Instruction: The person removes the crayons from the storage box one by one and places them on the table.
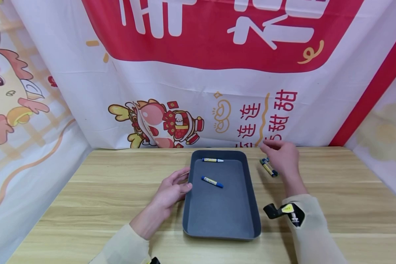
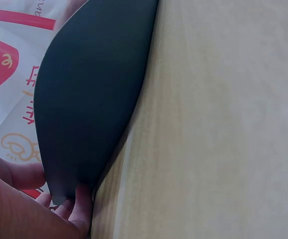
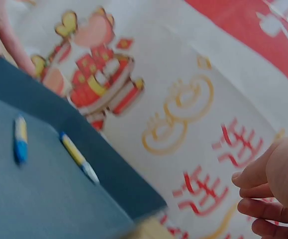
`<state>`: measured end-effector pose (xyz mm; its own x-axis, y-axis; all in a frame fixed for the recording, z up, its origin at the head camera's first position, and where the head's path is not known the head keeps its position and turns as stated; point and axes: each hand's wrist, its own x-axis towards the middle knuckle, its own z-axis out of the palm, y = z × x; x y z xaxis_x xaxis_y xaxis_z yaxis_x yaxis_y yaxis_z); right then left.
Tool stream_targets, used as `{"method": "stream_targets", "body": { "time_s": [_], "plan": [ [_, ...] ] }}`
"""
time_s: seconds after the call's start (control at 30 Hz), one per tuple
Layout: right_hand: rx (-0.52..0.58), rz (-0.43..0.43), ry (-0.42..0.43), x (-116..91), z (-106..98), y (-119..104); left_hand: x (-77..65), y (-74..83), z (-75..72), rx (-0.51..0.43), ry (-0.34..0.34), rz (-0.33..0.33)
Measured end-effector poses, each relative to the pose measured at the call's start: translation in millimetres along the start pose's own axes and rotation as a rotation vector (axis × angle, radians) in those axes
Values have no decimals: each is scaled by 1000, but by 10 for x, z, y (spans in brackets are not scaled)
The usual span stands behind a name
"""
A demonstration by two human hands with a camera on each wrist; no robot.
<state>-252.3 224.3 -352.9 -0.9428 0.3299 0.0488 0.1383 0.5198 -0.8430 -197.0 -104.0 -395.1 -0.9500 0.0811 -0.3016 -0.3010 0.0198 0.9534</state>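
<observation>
A dark grey rectangular tray [image 1: 222, 216] lies on the table. Inside it, near the far wall, is a white crayon [image 1: 212, 160] with a yellow wrapper; nearer the middle lies a blue crayon [image 1: 212, 182]. My left hand [image 1: 171, 189] holds the tray's left wall, thumb at the rim and fingers against the outer side [image 2: 81, 206]. Off the tray's right side, a few crayons [image 1: 268, 168] lie close together on the tabletop. Over them is my right hand [image 1: 283, 156], its fingers loosely bent with nothing visible between them in the right wrist view.
The wood-grain table [image 1: 118, 205] ends at a printed cloth [image 1: 204, 84] hanging behind it. More cloth [image 1: 29, 121] hangs along the left side. A black strap [image 1: 287, 212] sits on my right sleeve.
</observation>
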Motion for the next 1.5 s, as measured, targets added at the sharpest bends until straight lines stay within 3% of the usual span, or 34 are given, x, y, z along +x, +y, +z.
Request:
{"method": "stream_targets", "body": {
  "time_s": [0.27, 0.57, 0.9, 1.5],
  "plan": [
    [101, -111, -104, -290, 250, -390, 4, -3, -1, -2, -3, 3],
    [144, -169, -216, -559, 637, -596, 12, -6, 2, 0, -6, -4],
    [135, -173, -291, -635, 888, -556, 14, -5, -5, 1, -11, 6],
    [-68, -137, -428, -558, 980, -371, 16, 1, -5, 4, -5, -5]
  ]
}}
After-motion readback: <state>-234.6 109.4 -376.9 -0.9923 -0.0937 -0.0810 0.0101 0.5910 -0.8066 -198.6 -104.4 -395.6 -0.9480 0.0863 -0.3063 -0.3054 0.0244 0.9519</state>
